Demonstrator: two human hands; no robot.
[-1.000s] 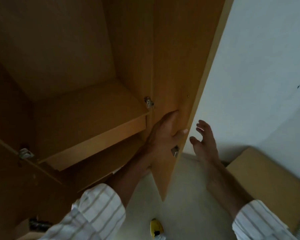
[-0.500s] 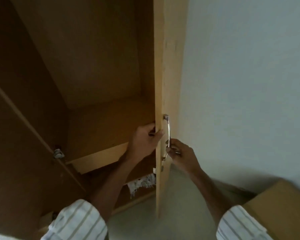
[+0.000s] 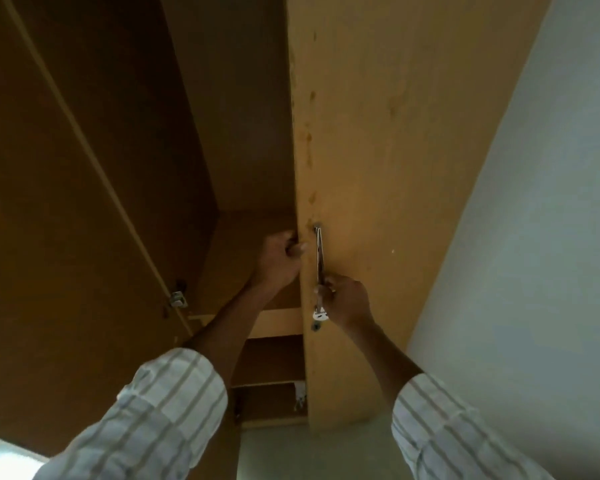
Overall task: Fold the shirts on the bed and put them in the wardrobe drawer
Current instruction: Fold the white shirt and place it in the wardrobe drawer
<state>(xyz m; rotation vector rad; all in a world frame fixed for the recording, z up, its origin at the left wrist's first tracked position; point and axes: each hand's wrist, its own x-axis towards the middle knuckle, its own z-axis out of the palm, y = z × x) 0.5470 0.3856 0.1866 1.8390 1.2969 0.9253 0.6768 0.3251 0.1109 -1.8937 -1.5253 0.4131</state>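
The right wardrobe door of tan wood stands partly swung in, its outer face toward me. My left hand grips the door's free edge, fingers curled round it. My right hand is closed on the lower end of the metal bar handle. A key hangs in the lock just below the handle. Inside the wardrobe I see a wooden shelf and a lower compartment. No shirts and no bed are in view.
The left wardrobe door stands open on the left, with a metal hinge on it. A pale wall runs along the right. Light floor shows at the bottom. A white scrap lies in the lowest compartment.
My right hand went from open in the air to gripping the handle. The door has swung toward closing, narrowing the gap, and my left hand has shifted onto its edge.
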